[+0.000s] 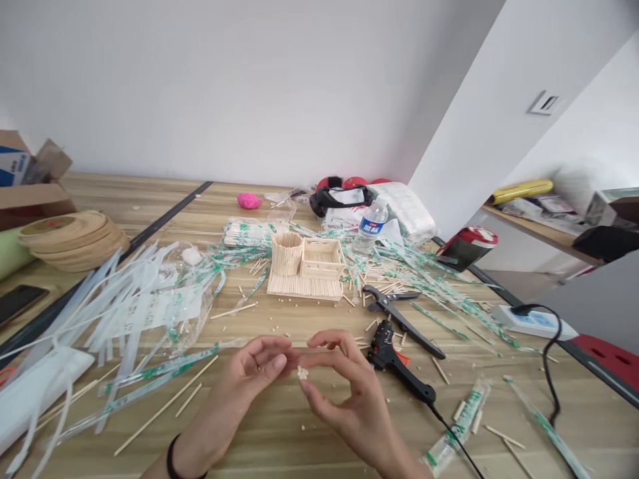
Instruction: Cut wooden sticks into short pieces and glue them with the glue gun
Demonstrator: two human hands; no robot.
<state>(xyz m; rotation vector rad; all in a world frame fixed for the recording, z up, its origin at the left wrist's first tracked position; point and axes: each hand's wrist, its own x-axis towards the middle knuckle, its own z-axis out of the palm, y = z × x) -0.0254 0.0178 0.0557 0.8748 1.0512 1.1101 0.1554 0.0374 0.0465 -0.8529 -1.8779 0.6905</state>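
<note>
Between the thumb and index finger of my right hand [344, 386] is a small cluster of pale wooden bits [302, 373]. My left hand [259, 369] is just left of it, fingers curved and apart, with nothing visible in its grasp. Beyond both hands stands a structure of wooden sticks: a flat stick base [304, 287] carrying a round stick cup [287, 254] on the left and a rectangular stick box [322, 258] on the right. Neither hand touches it.
Right of my hands lie a black glue gun [383, 346] with its cord and black cutters [399, 318]. A water bottle [372, 223] stands behind. Plastic wrappers [144, 299], loose sticks [167, 404] and a wooden roll [72, 241] lie left.
</note>
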